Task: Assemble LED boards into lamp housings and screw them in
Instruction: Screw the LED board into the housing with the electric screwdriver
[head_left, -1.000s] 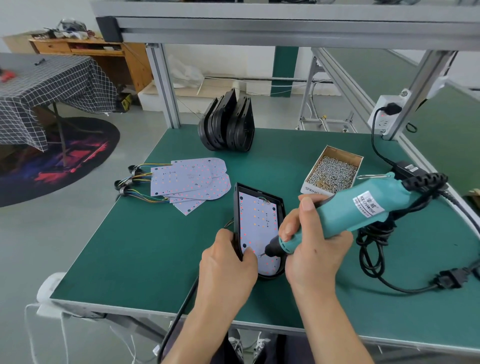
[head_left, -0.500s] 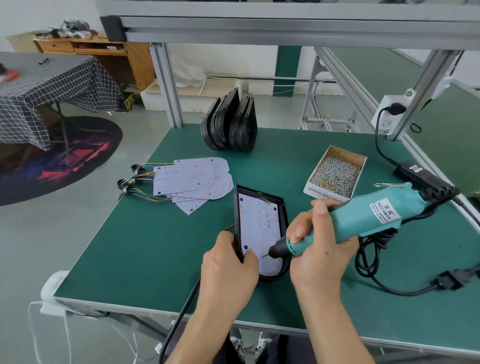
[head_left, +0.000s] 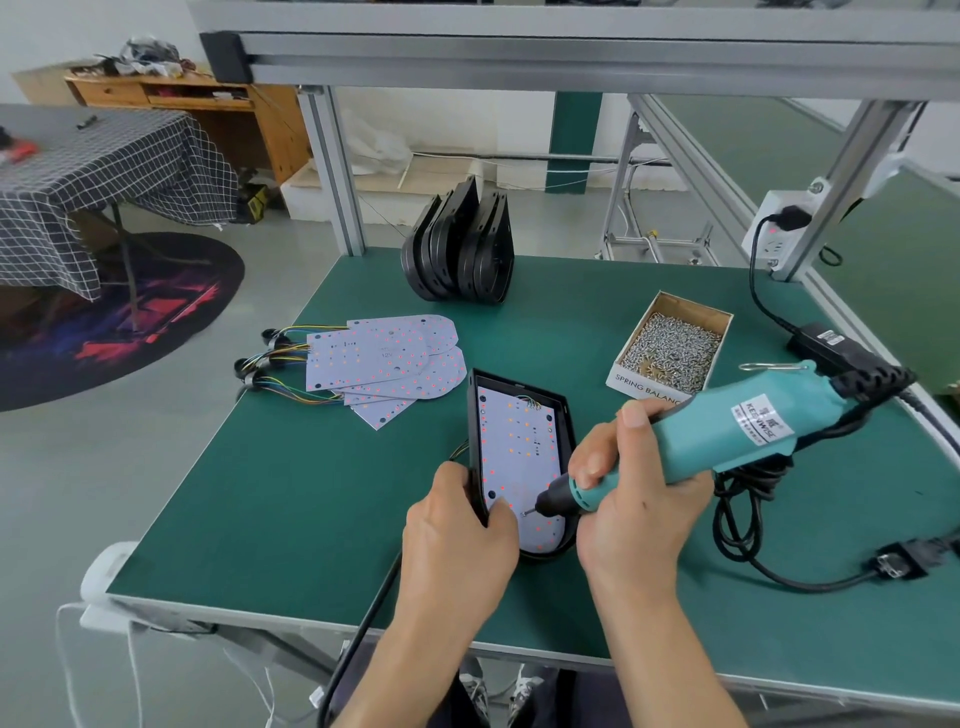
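Two risks stand out, as I judge it: the driver (head_left: 717, 441) bit could skid off the screw (head_left: 525, 513) and scar the board (head_left: 519, 457) if it tilts, or the housing (head_left: 563, 415) could twist if the bracing loosens. Left hand (head_left: 457, 540) clamps the housing's lower left rim, thumb pressing the board's edge. Right hand (head_left: 631, 499) is wrapped tight around the driver, bit tip at the screw near the board's lower end. Housing lies low centre of frame on the surface (head_left: 311, 493); spare boards (head_left: 384, 358) sit upper left, screw box (head_left: 675, 345) upper right.
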